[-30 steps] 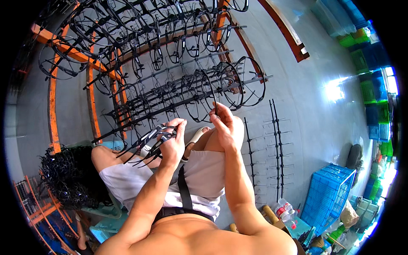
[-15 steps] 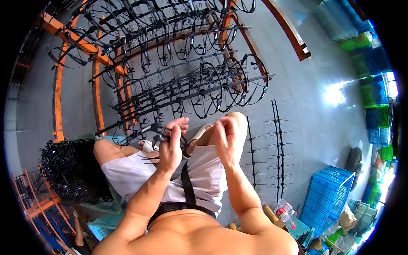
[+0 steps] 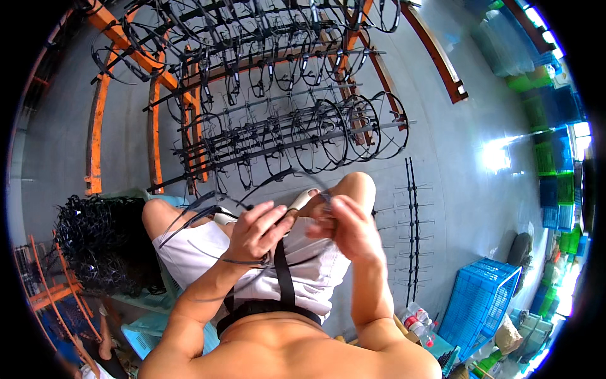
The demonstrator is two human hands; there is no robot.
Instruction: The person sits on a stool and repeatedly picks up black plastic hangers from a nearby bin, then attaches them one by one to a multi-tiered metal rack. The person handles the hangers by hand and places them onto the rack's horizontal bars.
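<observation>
My left hand is closed around thin black curved bands, whose loose ends fan out to the left over my thigh. One band arcs across toward my right hand, and another curve passes below by my left wrist. The right fingers are bent in a pinch near a band's end, partly smeared by motion. Both hands are above my lap, close together. Beyond my knees stands an orange rack, with rows of black rods carrying many similar black looped pieces.
At my left sits a tub heaped with black curved pieces. Two pronged black rods lie on the floor at right. Farther right are a blue crate, plastic bottles and stacked green and blue crates. Another person's limb shows lower left.
My right hand has come closer to the left and turned inward, its fingers now at a band. The left fingers have curled, and the bands have spread wider. The view has shifted slightly.
</observation>
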